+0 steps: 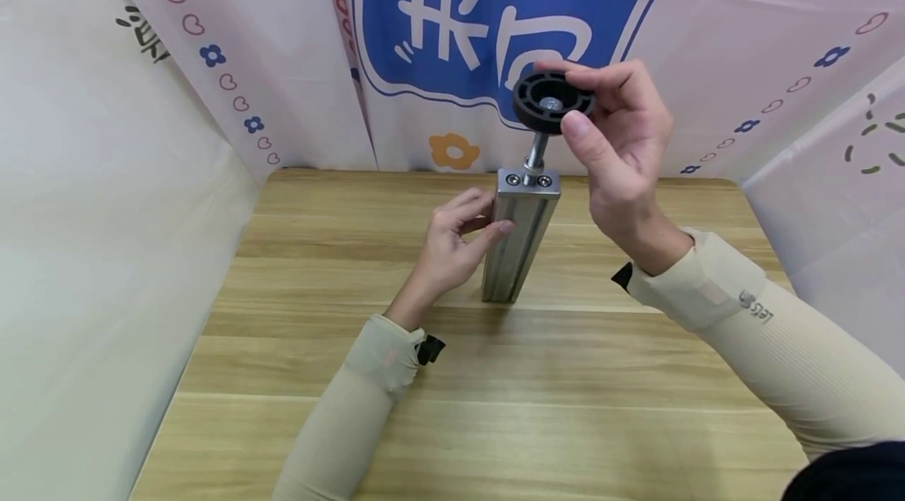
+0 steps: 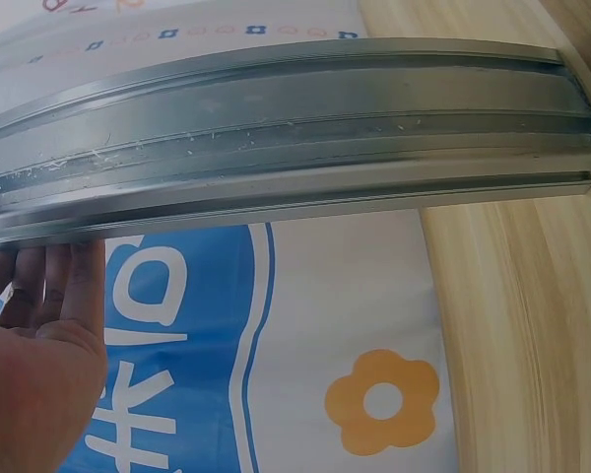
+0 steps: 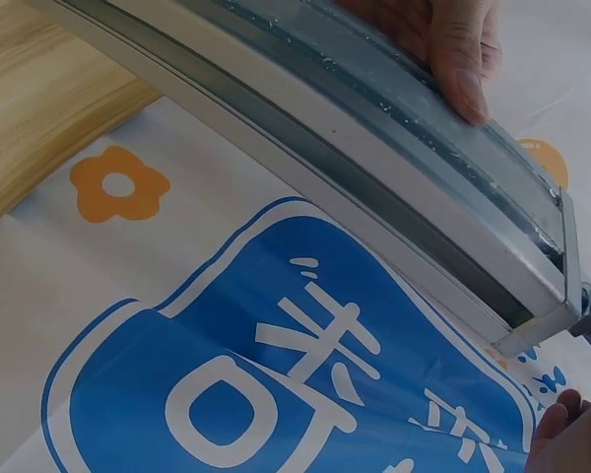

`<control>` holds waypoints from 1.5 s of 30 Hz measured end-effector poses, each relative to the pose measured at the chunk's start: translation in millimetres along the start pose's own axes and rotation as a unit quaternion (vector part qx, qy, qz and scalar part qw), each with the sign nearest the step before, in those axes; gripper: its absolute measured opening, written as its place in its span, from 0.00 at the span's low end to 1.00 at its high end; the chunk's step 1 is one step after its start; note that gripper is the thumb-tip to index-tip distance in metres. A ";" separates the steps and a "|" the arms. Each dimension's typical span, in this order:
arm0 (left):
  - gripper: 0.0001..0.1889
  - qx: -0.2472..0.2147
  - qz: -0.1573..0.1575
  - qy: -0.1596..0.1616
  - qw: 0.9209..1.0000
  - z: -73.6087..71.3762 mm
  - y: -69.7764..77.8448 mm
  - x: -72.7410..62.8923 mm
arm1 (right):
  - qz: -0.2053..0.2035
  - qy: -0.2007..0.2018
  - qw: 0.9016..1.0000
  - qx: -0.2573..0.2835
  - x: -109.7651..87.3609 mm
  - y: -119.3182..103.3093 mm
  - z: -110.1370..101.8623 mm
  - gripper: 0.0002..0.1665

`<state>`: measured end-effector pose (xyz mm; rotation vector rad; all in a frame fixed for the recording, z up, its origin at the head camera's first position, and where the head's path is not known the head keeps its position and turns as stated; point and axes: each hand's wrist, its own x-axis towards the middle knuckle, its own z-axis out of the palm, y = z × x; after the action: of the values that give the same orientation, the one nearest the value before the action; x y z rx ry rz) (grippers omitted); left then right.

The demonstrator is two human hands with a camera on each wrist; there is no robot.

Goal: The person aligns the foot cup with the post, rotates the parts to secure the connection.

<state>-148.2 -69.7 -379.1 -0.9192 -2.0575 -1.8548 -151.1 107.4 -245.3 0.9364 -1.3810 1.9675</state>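
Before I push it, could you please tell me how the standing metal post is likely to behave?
The metal post looks stiff, given its straight, grooved metal sides. It could tip fairly easily if unsupported, as it stands tall on a narrow end; the left hand holds it near the top. Its smooth, shiny faces may feel slippery.

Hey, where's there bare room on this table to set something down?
The wooden table is bare between the left sleeve and right sleeve, and between its left edge and the left hand. It's crowded around the upright metal post: the left hand grips its side, and the right hand holds the black disc above.
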 end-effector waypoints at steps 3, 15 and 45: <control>0.18 -0.002 -0.003 0.000 1.000 -0.1 0.1 -0.3 | -0.002 0.001 1.000 0.001 -0.3 0.3 0.2 0.15; 0.19 0.000 -0.009 0.003 1.000 0.3 2.8 0.0 | 0.001 0.023 0.999 -0.038 -1.2 -0.8 2.6 0.20; 0.19 -0.008 -0.011 -0.002 1.000 -0.2 -1.2 -0.3 | 0.002 -0.005 1.000 -0.031 -0.4 -2.5 0.0 0.15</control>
<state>-148.6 -70.0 -380.2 -0.9072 -2.0662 -1.8846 -149.0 108.1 -244.3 0.9164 -1.4412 1.9135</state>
